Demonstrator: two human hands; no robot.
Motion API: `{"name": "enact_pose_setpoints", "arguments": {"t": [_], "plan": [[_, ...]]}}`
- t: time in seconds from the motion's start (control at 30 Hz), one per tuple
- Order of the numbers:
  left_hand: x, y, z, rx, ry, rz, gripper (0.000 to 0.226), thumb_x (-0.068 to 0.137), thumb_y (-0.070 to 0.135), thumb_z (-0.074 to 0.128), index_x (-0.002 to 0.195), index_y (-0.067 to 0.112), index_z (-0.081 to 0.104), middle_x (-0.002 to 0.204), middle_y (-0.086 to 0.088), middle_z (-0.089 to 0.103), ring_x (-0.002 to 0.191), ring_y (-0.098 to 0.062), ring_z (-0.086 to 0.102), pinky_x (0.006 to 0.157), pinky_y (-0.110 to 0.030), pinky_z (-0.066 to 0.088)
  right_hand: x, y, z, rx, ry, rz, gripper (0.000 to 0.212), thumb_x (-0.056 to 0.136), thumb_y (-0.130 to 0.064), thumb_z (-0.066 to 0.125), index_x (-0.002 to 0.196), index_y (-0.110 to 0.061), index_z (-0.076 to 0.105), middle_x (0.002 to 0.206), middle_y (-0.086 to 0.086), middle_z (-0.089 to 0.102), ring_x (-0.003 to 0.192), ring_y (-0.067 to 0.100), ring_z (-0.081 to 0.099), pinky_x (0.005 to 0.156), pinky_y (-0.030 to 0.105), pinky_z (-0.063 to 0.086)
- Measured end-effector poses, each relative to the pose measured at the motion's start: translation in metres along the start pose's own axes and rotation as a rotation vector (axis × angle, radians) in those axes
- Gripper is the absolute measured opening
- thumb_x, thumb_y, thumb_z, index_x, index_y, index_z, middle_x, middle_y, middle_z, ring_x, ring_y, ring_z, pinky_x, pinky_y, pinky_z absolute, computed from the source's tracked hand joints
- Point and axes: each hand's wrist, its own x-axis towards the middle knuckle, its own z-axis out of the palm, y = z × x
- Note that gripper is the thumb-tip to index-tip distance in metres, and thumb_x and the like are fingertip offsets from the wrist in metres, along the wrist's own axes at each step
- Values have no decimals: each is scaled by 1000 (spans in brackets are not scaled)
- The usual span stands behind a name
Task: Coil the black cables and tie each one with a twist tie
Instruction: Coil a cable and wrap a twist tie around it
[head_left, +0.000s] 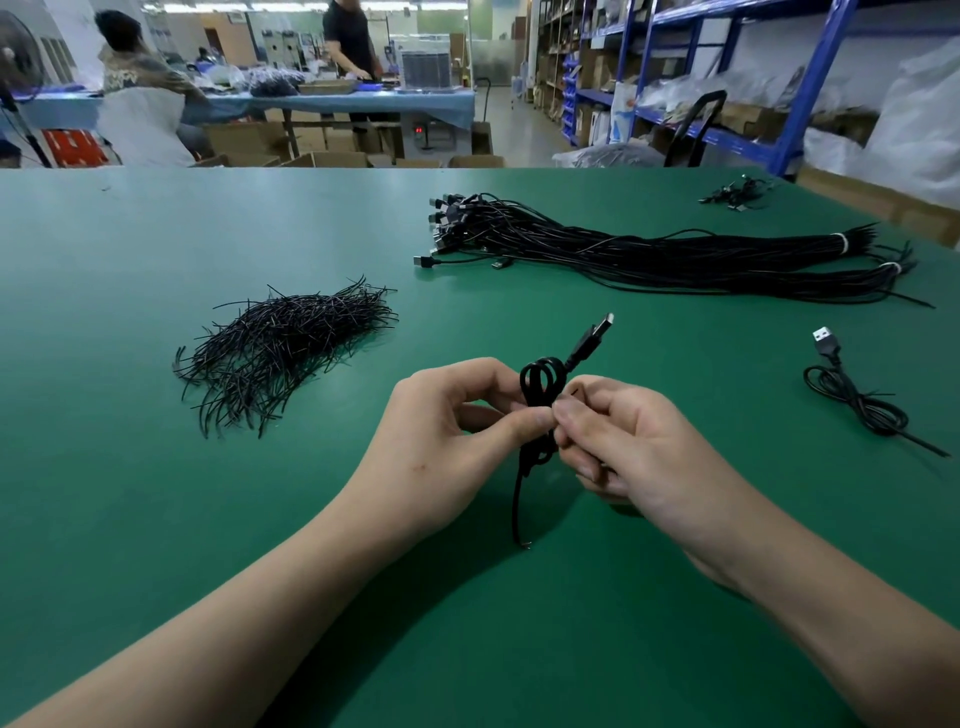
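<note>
Matt green table mat (156, 519); glossy black plastic cable (540, 379) w/ metal plug tip.

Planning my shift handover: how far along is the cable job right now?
Done: one coiled cable lies at the right, seemingly cinched. In hand: the left hand and right hand pinch a small coil at its waist; the tie itself is not visible. Left: the big cable bundle is uncoiled, and the twist-tie pile is large.

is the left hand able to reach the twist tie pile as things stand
Probably yes: only bare table lies between the left hand and the twist tie pile, though it is pinching the coiled cable.
</note>
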Motion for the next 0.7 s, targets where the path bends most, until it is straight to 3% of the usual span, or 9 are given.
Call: {"name": "enact_pose_setpoints", "arguments": {"t": [0.1, 0.23, 0.3, 0.47, 0.57, 0.6, 0.7], "plan": [[1, -1, 0, -48, 2, -12, 11, 84, 26, 76, 84, 15, 72, 84, -9, 73, 81, -33, 76, 80, -55, 56, -1, -1, 1, 77, 4, 14, 25, 103, -24, 52, 82, -12, 56, 57, -1, 41, 44, 6, 31, 42, 14, 27], [1, -3, 3, -40, 8, -16, 11, 85, 30, 71, 86, 19, 73, 82, -1, 73, 69, -15, 71, 66, -28, 51, -1, -1, 4, 144, 32, 56, 28, 103, -25, 51, 78, -17, 57, 58, 0, 37, 44, 10, 23, 41, 18, 22], [1, -3, 6, -29, 44, -20, 17, 87, 34, 69, 82, 18, 71, 79, -1, 73, 70, -21, 71, 67, -29, 50, 0, -1, 6, 101, 75, 0, 30, 104, -22, 50, 76, -15, 53, 57, -3, 34, 45, 9, 24, 42, 17, 23], [1, -1, 8, -234, 5, -146, 23, 96, 26, 67, 74, 21, 68, 65, 8, 65, 62, -8, 59, 66, -25, 48, -1, 0, 4, -443, 201, -327, 30, 102, -21, 56, 75, -12, 52, 57, -3, 41, 53, 6, 33, 51, 21, 27], [1, 4, 7, -403, -52, -239, 15, 91, 27, 69, 94, 13, 71, 73, 0, 69, 62, -16, 64, 72, -29, 54, -4, -4, 2, -645, 237, -429, 24, 101, -20, 59, 77, -19, 57, 58, -2, 49, 52, 10, 40, 50, 19, 28], [1, 4, 7, -458, -52, -266, 26, 87, 28, 70, 106, 10, 68, 75, -2, 70, 61, -16, 66, 73, -28, 57, -5, -4, 1, -672, 236, -440, 23, 102, -20, 59, 78, -22, 58, 59, -3, 51, 52, 11, 41, 50, 20, 28], [3, 1, 8, -507, 10, -223, 44, 89, 22, 68, 129, 17, 53, 77, -6, 71, 63, -21, 69, 79, -33, 59, -2, -3, 1, -513, 209, -365, 27, 103, -22, 57, 76, -18, 56, 57, -6, 46, 52, 6, 35, 51, 22, 28]]}}
